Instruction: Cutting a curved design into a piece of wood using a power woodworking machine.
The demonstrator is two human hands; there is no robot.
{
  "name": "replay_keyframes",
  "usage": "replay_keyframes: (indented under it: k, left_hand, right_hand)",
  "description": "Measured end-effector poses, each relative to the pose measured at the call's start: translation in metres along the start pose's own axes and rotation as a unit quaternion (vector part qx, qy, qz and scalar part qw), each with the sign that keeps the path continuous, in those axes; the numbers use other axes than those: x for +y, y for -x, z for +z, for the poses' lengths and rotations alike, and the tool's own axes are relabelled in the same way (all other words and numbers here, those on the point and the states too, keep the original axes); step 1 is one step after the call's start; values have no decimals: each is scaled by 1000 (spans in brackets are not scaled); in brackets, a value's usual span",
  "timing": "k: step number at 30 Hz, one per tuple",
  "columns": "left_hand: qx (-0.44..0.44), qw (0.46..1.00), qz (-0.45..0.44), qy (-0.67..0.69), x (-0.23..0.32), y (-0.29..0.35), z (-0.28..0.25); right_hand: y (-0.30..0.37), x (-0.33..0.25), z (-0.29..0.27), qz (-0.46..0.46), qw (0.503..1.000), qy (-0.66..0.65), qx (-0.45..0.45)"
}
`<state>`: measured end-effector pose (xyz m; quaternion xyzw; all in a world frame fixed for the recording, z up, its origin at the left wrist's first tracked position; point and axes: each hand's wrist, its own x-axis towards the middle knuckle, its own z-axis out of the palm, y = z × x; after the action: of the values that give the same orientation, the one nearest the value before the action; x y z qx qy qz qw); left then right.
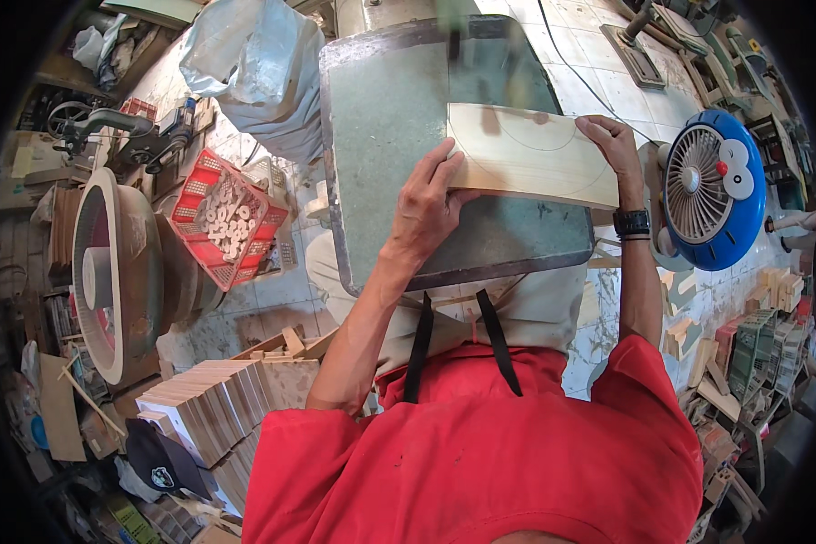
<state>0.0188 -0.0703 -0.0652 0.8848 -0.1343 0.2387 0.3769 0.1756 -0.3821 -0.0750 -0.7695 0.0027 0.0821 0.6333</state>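
A pale wooden board (530, 168) with curved lines drawn on its face lies over a worn grey-green machine table (381, 163) with a dark rim. My left hand (429, 195) holds the board's near left corner, fingertips on its left end and thumb by the near edge. At the far right end, my right hand (615, 150) grips the board with fingers bent over its corner; a black watch is on that wrist. Beyond the board's left part, a blurred greenish upright part (453, 36) hangs over the table, too smeared to identify.
A blue fan (714, 190) stands close by my right wrist. To the left are a red plastic basket (228, 218) of small wooden pieces, a large round machine wheel (104, 276) and stacked wooden blocks (204, 408). A pale plastic bag (258, 77) sits beside the table's far left.
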Motion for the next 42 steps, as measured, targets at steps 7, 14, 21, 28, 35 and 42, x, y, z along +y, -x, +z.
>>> replay_keyframes:
  k: [7,14,21,28,35,42]
  left_hand:
    - [3,1000,4,-2,0,-2,-1]
    - [3,1000,2,1,-2,-2,0]
    - [-7,1000,-4,4,-2,-3,-2]
    - [-6,1000,-8,9,-5,-3,-1]
    - [-15,1000,-12,13,-7,-3,-2]
    - [-15,1000,-5,11,-7,-5,-3]
  right_hand:
    - [0,-6,3,-10,1000,4,-3]
    - [-2,-3,1,0,1000,1,-2]
    - [-6,5,0,-3,1000,16,8]
    - [-2,-1,4,1,1000,-25,6]
    - [4,3,4,-6,1000,-5,10]
    - [8,-6,9,5,1000,-25,14]
